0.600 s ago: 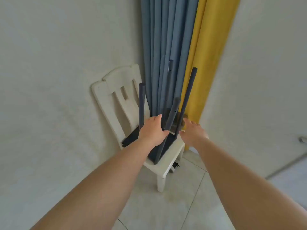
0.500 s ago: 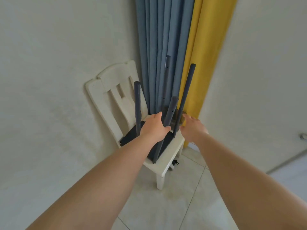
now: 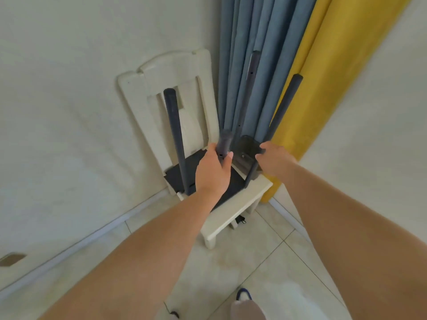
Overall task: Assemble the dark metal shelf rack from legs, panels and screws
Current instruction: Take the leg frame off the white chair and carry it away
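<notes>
The dark shelf rack stands upside down on a white chair (image 3: 166, 72), its dark panel (image 3: 175, 175) flat on the seat. The legs point up: a left leg (image 3: 173, 135), a back leg (image 3: 250, 84), a right leg (image 3: 285, 105) and a near leg (image 3: 225, 140). My left hand (image 3: 213, 174) grips the near leg partway up. A greyish panel piece (image 3: 245, 150) sits tilted between the legs. My right hand (image 3: 275, 159) holds its right edge with curled fingers, beside the right leg.
The chair is pushed into a room corner with pale walls on both sides. Blue curtains (image 3: 242, 31) and a yellow curtain (image 3: 323, 65) hang right behind it. A small black object (image 3: 240, 220) lies under the chair. A light tiled floor (image 3: 231, 262) lies in front of it.
The view has dropped and come closer. My left hand has closed round the near leg. My right hand has slid in onto the grey panel's edge.
</notes>
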